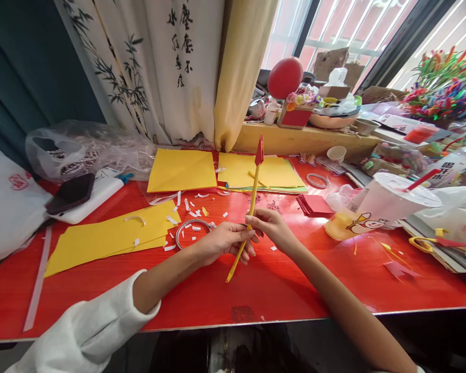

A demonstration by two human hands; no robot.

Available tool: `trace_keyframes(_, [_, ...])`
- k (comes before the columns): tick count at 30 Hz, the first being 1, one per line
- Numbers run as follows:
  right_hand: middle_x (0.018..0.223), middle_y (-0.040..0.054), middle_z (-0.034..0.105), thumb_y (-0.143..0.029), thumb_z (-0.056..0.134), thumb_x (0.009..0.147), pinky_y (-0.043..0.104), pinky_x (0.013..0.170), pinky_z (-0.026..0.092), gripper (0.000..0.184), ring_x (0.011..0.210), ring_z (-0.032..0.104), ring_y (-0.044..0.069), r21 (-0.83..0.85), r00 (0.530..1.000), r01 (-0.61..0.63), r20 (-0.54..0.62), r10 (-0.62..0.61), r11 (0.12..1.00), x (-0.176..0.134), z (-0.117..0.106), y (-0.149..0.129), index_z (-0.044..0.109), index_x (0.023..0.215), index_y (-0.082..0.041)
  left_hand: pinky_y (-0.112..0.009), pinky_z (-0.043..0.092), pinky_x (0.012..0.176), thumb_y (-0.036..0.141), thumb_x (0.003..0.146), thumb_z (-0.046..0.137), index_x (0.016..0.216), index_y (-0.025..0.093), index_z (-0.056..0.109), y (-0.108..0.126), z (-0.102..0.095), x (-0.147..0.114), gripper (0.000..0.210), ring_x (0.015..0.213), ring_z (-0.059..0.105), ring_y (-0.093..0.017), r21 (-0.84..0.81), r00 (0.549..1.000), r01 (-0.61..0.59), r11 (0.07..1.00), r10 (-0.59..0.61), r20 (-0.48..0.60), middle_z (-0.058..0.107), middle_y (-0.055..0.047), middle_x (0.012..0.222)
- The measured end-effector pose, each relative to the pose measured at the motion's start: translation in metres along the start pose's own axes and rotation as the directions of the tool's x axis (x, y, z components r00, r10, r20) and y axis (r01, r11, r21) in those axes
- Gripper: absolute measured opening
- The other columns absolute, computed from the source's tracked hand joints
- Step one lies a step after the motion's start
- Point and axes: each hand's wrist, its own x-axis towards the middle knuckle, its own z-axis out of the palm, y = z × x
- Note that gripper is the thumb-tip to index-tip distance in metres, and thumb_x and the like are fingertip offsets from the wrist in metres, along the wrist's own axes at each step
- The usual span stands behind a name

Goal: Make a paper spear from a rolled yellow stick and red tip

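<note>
Both hands hold a thin yellow paper stick point(253, 194) with a red folded paper tip point(260, 151) at its upper end. It stands slanted over the table, tip up and away from me. My left hand point(233, 239) pinches the stick in its lower half, some of its fingers behind it. Just above, my right hand point(270, 225) has thumb and fingers closed on the same stick. Near my left wrist lie a tape roll point(178, 235) and white paper scraps point(172, 220). Beyond the hands is a stack of yellow paper sheets point(184, 170).
Yellow strips point(101, 235) lie at the left, near a dark phone point(72, 194) on a white box. Red paper pieces point(314, 205) and a lidded drink cup point(373, 207) with a straw stand to the right. A red balloon point(285, 77) rests by the windowsill.
</note>
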Motion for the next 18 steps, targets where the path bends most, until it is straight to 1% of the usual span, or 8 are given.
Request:
trace_keyframes(3, [0.055,-0.0038,0.044,-0.042,0.057,0.076,0.022,0.043,0.030,0.028,0.048,0.041,0.008,0.013,1.000,0.002,0.015,-0.002,1.000,-0.0003,0.0006,0.0013,0.051,0.067,-0.017,-0.020,0.045,0.046,0.047,0.075,0.057,0.073,0.012,0.058,-0.0012,-0.0017,0.0004,0.035,0.044,0.054,-0.008,-0.005,1.000,0.008,1.000,-0.008,0.008,0.057,-0.001,0.054])
trace_keyframes(5, [0.055,-0.0036,0.044,-0.042,0.056,0.077,0.022,0.044,0.030,0.028,0.047,0.042,0.008,0.034,1.000,0.004,0.021,-0.005,0.999,-0.0007,0.0006,0.0010,0.051,0.067,-0.017,-0.018,0.041,0.041,0.046,0.076,0.055,0.073,0.011,0.059,0.0002,-0.0015,-0.0005,0.035,0.040,0.050,-0.006,0.000,1.000,0.013,1.000,-0.013,0.014,0.055,0.000,0.050])
trace_keyframes(8, [0.054,-0.0042,0.043,-0.041,0.054,0.079,0.022,0.044,0.030,0.027,0.046,0.042,0.008,0.066,1.000,0.017,-0.013,-0.016,0.998,-0.0006,-0.0008,-0.0001,0.050,0.068,-0.017,-0.020,0.045,0.048,0.044,0.077,0.056,0.083,0.012,0.060,0.0040,-0.0001,-0.0023,0.033,0.046,0.054,-0.007,0.011,1.000,-0.001,1.000,0.000,0.016,0.060,-0.002,0.061])
trace_keyframes(10, [0.053,-0.0046,0.041,-0.040,0.053,0.080,0.022,0.044,0.029,0.026,0.046,0.040,0.007,0.083,0.999,0.029,-0.040,-0.025,0.996,-0.0004,-0.0021,-0.0009,0.050,0.068,-0.017,-0.021,0.047,0.053,0.042,0.077,0.057,0.083,0.012,0.060,0.0051,0.0003,-0.0027,0.031,0.050,0.056,-0.007,0.009,1.000,-0.012,1.000,0.012,0.010,0.060,-0.002,0.065])
trace_keyframes(12, [0.054,-0.0045,0.041,-0.039,0.055,0.079,0.022,0.044,0.029,0.026,0.047,0.039,0.007,0.104,0.999,0.033,-0.038,-0.029,0.994,-0.0009,-0.0029,-0.0019,0.050,0.067,-0.017,-0.018,0.045,0.050,0.041,0.077,0.057,0.077,0.011,0.059,0.0041,0.0001,-0.0026,0.029,0.047,0.053,-0.006,-0.001,1.000,-0.010,1.000,0.010,0.015,0.057,0.000,0.059])
trace_keyframes(14, [0.055,-0.0037,0.042,-0.040,0.057,0.077,0.023,0.044,0.029,0.027,0.047,0.040,0.007,0.138,1.000,0.026,-0.002,-0.026,0.990,-0.0020,-0.0033,-0.0031,0.051,0.066,-0.017,-0.016,0.041,0.043,0.040,0.077,0.057,0.072,0.011,0.058,0.0022,-0.0002,-0.0023,0.030,0.041,0.050,-0.005,-0.009,0.999,0.001,1.000,-0.001,0.038,0.054,0.000,0.052])
trace_keyframes(16, [0.057,-0.0031,0.044,-0.042,0.058,0.076,0.023,0.043,0.030,0.027,0.046,0.042,0.008,0.184,0.999,0.016,0.025,-0.020,0.983,-0.0030,-0.0035,-0.0043,0.051,0.066,-0.017,-0.016,0.039,0.041,0.040,0.077,0.057,0.074,0.011,0.059,0.0010,-0.0002,-0.0022,0.029,0.040,0.049,-0.005,-0.019,0.999,0.005,1.000,-0.004,0.054,0.055,0.000,0.052])
trace_keyframes(18, [0.057,-0.0035,0.044,-0.042,0.057,0.077,0.023,0.043,0.030,0.026,0.045,0.042,0.008,0.232,1.000,0.007,0.022,-0.012,0.973,-0.0031,-0.0036,-0.0047,0.050,0.068,-0.017,-0.017,0.042,0.044,0.040,0.078,0.056,0.080,0.011,0.060,0.0012,-0.0002,-0.0021,0.029,0.044,0.051,-0.005,-0.047,0.998,0.004,0.999,-0.001,0.068,0.056,-0.001,0.057])
